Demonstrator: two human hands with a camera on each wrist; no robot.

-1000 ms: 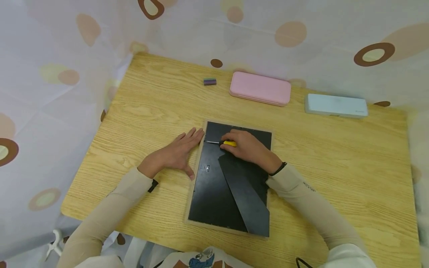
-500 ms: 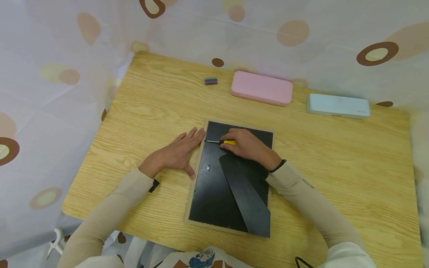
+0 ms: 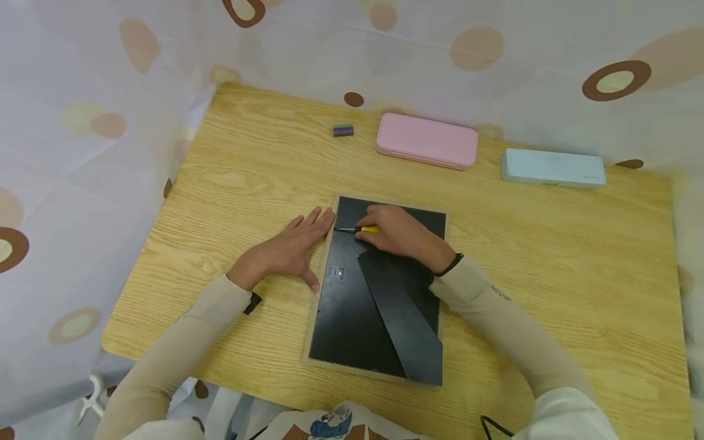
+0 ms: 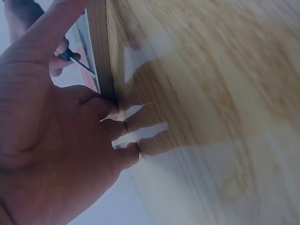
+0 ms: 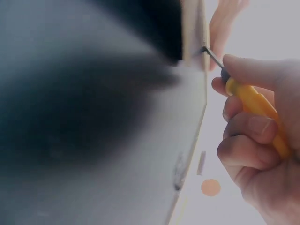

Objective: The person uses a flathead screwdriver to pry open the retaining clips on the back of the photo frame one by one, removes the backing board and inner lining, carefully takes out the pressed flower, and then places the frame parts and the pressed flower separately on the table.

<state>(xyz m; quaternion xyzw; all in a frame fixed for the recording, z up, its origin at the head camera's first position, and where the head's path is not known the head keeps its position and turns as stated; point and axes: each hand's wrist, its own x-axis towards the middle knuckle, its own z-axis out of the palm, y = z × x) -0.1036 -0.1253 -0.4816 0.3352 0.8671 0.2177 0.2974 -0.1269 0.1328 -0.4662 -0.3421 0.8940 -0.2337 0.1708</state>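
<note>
Black-backed rectangular frame (image 3: 346, 318) on wood-grain table (image 3: 550, 269); left hand (image 3: 288, 252) at the frame's left edge; yellow-handled metal screwdriver (image 3: 359, 230) over its far left part; behind, left to right: small purple block (image 3: 343, 131), pink rectangular case (image 3: 426, 139), pale-blue oblong box (image 3: 552, 166)

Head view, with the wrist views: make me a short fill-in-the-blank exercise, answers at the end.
1. The right hand grips a screwdriver whose handle is mostly ____.
2. The picture frame has a back coloured ____.
3. Of the frame's two long edges in the head view, the left hand is nearest the ____ one.
4. The pink case lies between a small dark object and the ____ case.

Missing words: yellow; black; left; pale blue.
</note>
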